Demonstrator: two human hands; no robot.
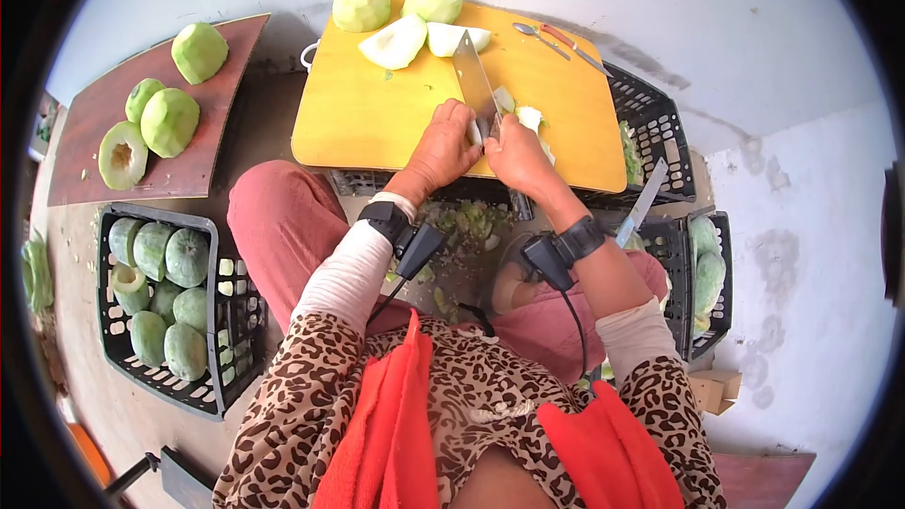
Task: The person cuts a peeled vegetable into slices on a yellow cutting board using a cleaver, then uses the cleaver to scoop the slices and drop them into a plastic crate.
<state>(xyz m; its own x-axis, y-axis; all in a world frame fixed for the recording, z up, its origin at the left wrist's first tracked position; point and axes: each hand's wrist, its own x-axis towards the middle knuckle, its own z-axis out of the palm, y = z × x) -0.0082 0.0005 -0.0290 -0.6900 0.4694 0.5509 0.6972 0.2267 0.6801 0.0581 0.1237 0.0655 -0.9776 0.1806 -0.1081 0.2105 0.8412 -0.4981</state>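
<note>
Pale melon flesh (474,132) is pinned near the front edge of the yellow board (358,118) by the curled left hand (441,148), seemingly to be steadied beside the cleaver (474,80), which is clamped in the right hand (520,153). Peeled melons (361,5) are set along the far edge, apparently to be kept out of the blade's way.

Handle of the cleaver (471,75) hidden (right hand (518,153)).
</note>
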